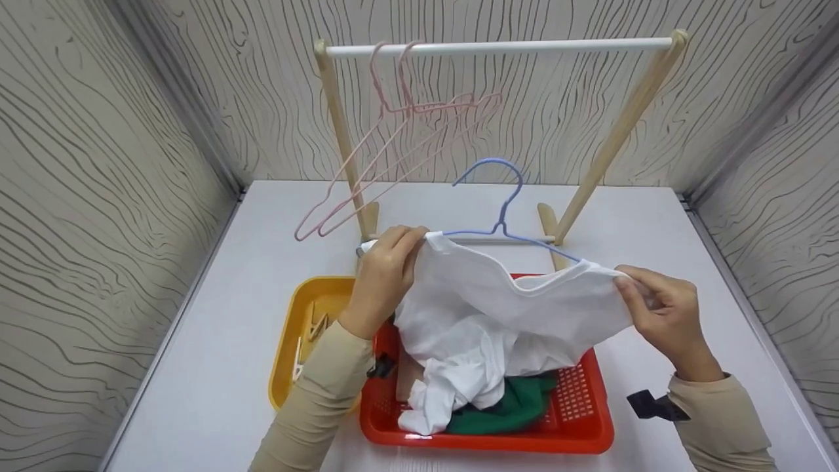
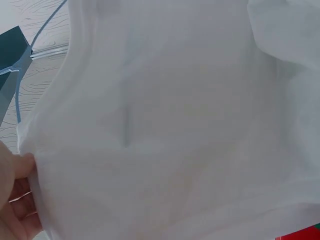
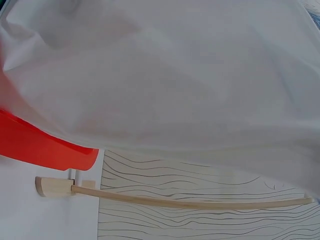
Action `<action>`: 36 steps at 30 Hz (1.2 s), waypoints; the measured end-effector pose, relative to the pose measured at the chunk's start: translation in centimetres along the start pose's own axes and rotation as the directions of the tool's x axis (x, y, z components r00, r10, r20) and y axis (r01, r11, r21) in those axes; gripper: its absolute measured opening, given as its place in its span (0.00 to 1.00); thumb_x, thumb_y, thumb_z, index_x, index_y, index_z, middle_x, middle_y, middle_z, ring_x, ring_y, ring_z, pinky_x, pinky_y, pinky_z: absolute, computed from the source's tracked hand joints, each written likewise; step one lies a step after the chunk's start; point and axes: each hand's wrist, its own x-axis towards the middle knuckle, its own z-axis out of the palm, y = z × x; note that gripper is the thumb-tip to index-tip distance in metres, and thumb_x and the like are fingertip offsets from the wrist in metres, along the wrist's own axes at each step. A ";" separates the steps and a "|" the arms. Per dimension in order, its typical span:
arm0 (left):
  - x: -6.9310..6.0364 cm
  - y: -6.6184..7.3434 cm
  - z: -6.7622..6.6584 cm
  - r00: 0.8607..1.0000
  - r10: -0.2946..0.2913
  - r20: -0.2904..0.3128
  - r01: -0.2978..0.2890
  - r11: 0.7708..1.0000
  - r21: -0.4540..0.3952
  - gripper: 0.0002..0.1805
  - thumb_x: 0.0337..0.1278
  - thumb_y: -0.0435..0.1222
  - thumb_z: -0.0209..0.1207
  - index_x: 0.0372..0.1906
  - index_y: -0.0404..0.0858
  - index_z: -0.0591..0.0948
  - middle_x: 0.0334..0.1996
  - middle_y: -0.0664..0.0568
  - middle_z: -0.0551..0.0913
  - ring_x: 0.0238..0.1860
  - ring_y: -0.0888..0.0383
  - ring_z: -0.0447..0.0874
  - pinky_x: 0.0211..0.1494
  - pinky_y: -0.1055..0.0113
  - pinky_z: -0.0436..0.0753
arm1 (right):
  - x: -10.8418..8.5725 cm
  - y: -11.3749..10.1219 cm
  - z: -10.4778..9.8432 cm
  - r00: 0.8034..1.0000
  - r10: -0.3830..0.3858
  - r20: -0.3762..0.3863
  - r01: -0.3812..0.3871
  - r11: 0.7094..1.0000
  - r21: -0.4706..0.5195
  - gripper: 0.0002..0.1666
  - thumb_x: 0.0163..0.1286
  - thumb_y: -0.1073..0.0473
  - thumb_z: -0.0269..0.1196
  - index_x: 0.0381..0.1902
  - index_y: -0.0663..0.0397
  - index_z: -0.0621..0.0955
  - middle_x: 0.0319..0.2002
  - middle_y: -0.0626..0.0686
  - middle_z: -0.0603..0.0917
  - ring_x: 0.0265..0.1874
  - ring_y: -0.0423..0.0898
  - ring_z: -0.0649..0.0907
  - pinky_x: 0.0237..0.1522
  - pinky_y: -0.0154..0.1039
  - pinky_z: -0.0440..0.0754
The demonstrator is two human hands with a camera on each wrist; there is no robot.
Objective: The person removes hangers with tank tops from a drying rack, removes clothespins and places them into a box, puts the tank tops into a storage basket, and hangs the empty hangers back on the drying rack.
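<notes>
A white shirt (image 1: 472, 282) is spread between both hands, its neckline facing up and its lower part bunched over a red basket (image 1: 485, 440). A blue hanger (image 1: 503, 213) sits inside the shirt, its hook and upper arms showing above the neckline. My left hand (image 1: 383, 278) grips the shirt at its left shoulder, the fingers curled over the edge. At the right shoulder, my right hand (image 1: 668, 318) pinches the cloth between thumb and fingers. White cloth (image 2: 160, 115) fills most of the left wrist view; the right wrist view shows cloth but hides the right hand.
Behind stands a wooden rack with a white rail (image 1: 524, 46), where two pink hangers (image 1: 354, 154) hang at the left. A yellow tray (image 1: 280, 367) with clothespins is left of the basket. Green cloth (image 1: 508, 410) lies in the basket. Patterned walls enclose the white table (image 1: 216, 367).
</notes>
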 end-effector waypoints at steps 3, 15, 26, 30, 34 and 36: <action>0.0 0.2 -0.1 1.000 0.002 0.012 -0.002 1.000 -0.007 0.07 0.63 0.32 0.58 0.43 0.35 0.82 0.36 0.47 0.84 0.39 0.55 0.86 0.50 0.69 0.86 | 0.0 0.1 0.2 1.000 -0.009 -0.004 0.009 1.000 -0.002 0.05 0.56 0.79 0.62 0.32 0.80 0.82 0.41 0.30 0.84 0.38 0.22 0.84 0.35 0.17 0.80; -0.2 -0.3 -0.2 1.000 -0.016 0.002 0.016 0.999 -0.037 0.06 0.61 0.28 0.58 0.42 0.35 0.82 0.35 0.47 0.84 0.38 0.54 0.86 0.50 0.68 0.86 | -0.2 0.3 -0.3 1.000 0.004 -0.012 -0.004 1.000 -0.031 0.07 0.54 0.81 0.61 0.33 0.80 0.81 0.43 0.28 0.83 0.39 0.21 0.84 0.37 0.17 0.80; -0.4 -0.7 -0.7 0.999 -0.038 0.012 0.038 0.998 -0.040 0.06 0.61 0.28 0.58 0.42 0.35 0.81 0.35 0.46 0.85 0.38 0.54 0.87 0.50 0.67 0.86 | -1.3 0.8 -1.4 0.997 0.044 -0.065 -0.052 0.991 -0.120 0.07 0.54 0.81 0.61 0.32 0.79 0.82 0.43 0.24 0.82 0.37 0.18 0.81 0.36 0.11 0.76; -0.6 -0.7 -0.6 0.999 -0.034 0.000 0.034 0.999 -0.024 0.06 0.61 0.28 0.58 0.41 0.35 0.82 0.34 0.46 0.85 0.38 0.54 0.86 0.50 0.66 0.87 | -1.8 1.0 -1.8 0.995 0.062 -0.074 -0.073 0.986 -0.151 0.07 0.54 0.81 0.61 0.32 0.78 0.82 0.42 0.22 0.82 0.33 0.17 0.78 0.31 0.11 0.71; -0.6 -0.8 -0.7 0.999 -0.041 -0.009 0.041 0.999 -0.017 0.06 0.61 0.28 0.59 0.41 0.35 0.82 0.34 0.46 0.85 0.37 0.53 0.86 0.50 0.65 0.87 | -2.3 1.3 -2.1 0.993 0.066 -0.094 -0.082 0.980 -0.180 0.05 0.56 0.79 0.62 0.32 0.77 0.83 0.41 0.21 0.81 0.26 0.18 0.73 0.24 0.14 0.65; -0.6 -0.8 -0.7 0.999 -0.050 -0.006 0.050 0.999 -0.011 0.06 0.61 0.29 0.59 0.41 0.35 0.82 0.33 0.47 0.85 0.37 0.53 0.86 0.49 0.66 0.87 | -2.5 1.4 -2.2 0.992 0.066 -0.105 -0.086 0.976 -0.199 0.05 0.56 0.78 0.62 0.32 0.77 0.83 0.41 0.20 0.81 0.25 0.18 0.71 0.23 0.15 0.63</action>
